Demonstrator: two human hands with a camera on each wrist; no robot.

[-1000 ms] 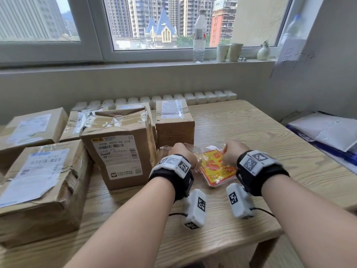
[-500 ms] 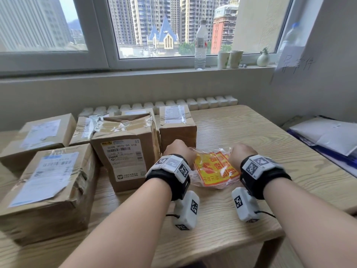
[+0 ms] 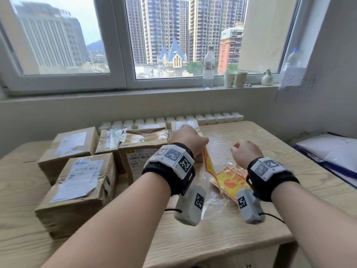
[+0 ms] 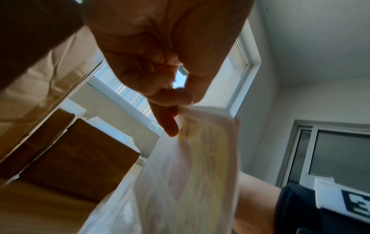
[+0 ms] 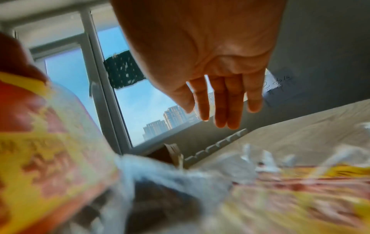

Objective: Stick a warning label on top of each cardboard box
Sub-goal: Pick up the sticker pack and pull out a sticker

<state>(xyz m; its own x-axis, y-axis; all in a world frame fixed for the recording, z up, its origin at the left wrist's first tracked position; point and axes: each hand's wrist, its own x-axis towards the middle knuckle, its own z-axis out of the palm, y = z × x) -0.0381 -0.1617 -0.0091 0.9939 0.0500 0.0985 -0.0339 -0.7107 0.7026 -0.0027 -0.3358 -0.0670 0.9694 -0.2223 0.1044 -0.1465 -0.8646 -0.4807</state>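
Several taped cardboard boxes (image 3: 83, 182) stand on the left half of the wooden table (image 3: 241, 225). My left hand (image 3: 203, 141) is raised in front of them. Its thumb and forefinger pinch the top edge of a yellow and red warning label (image 3: 209, 161), which hangs down on edge. The left wrist view shows that pinch (image 4: 178, 114) on the label (image 4: 200, 166). A clear plastic bag (image 3: 229, 178) with more labels lies on the table under my right hand (image 3: 234, 147). The right hand (image 5: 220, 117) hovers with straight fingers and holds nothing.
A radiator (image 3: 212, 118) runs behind the table. On the windowsill are a water bottle (image 3: 208, 68), two cups (image 3: 235, 79) and a small vase (image 3: 267, 79). A stack of papers (image 3: 332, 151) lies to the right of the table. The table's front edge is near my forearms.
My left hand has lifted one label up out of the bag. My right hand has let go of the bag and risen with its fingers straightened. The head camera has tilted up.
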